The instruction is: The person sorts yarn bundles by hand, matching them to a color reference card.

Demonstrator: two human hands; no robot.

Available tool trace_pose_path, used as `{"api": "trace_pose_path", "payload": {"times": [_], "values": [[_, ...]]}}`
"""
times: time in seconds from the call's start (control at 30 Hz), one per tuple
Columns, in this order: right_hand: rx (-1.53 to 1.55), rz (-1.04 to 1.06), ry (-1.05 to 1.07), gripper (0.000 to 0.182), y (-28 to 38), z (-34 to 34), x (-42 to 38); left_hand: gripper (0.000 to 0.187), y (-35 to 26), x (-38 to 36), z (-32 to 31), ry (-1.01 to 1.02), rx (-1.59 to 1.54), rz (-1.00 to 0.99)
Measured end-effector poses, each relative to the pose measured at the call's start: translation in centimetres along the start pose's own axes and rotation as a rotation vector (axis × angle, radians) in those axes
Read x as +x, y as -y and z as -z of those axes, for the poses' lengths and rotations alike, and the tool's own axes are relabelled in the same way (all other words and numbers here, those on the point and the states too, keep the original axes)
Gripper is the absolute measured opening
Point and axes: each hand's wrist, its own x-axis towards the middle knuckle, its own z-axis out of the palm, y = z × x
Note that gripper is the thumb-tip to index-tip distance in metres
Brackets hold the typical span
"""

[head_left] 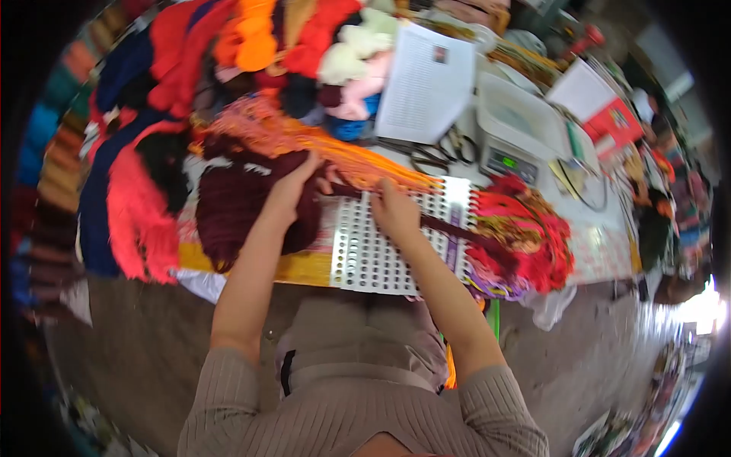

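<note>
Dark maroon yarn (236, 206) lies in a thick bundle at the left, and a strand of it stretches right across a white perforated board (365, 263). My left hand (299, 181) is closed on the maroon yarn at the bundle's right side. Over the board's upper part, my right hand (392, 207) is closed round the maroon strand. Orange yarn (365, 156) runs to the board's top edge, above both hands. Red and multicoloured yarn (525, 240) hangs at the board's right edge, where the maroon strand ends.
Coral yarn (141, 217) and other coloured skeins cover the table's left and back. Behind the board are a printed sheet (426, 84), scissors (457, 143), a clear plastic tub (521, 114) on a scale (509, 164), and a red-and-white booklet (609, 122).
</note>
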Motion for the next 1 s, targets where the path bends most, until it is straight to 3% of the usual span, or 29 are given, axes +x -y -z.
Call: {"api": "trace_pose_path", "payload": {"times": [0.2,0.37,0.43,0.53,0.6,0.77,0.9,0.93,1.0], "values": [[0.037,0.015,-0.024,0.024,0.3,0.5,-0.3,0.034,0.8,0.6,0.2,-0.045,-0.057,0.002],[0.045,0.028,-0.014,0.024,0.0,0.4,-0.1,0.026,1.4,0.8,0.1,-0.077,0.074,-0.088],[0.053,0.030,-0.064,0.022,-0.1,-0.2,-0.3,0.024,1.1,0.2,-0.5,-0.175,0.134,-0.041],[0.094,-0.055,0.037,0.022,-0.2,0.1,0.0,0.027,1.4,0.3,-0.3,-0.252,0.220,0.070],[0.075,0.010,-0.061,0.021,-0.7,-0.8,-0.2,0.027,2.3,0.9,0.1,-0.322,0.225,0.011],[0.144,0.081,-0.197,0.014,-0.4,-0.2,-0.7,0.019,2.1,0.9,0.6,-0.236,0.216,-0.068],[0.100,0.032,-0.126,0.019,-0.4,-0.1,-0.7,0.021,2.0,0.5,0.1,-0.229,0.122,-0.047],[0.110,0.039,-0.122,0.014,-0.4,-0.1,-0.7,0.023,1.9,0.8,0.0,-0.302,0.068,0.048],[0.022,-0.017,0.004,0.015,-0.5,-0.3,-0.1,0.026,1.8,0.4,0.9,-0.201,0.044,0.089]]}}
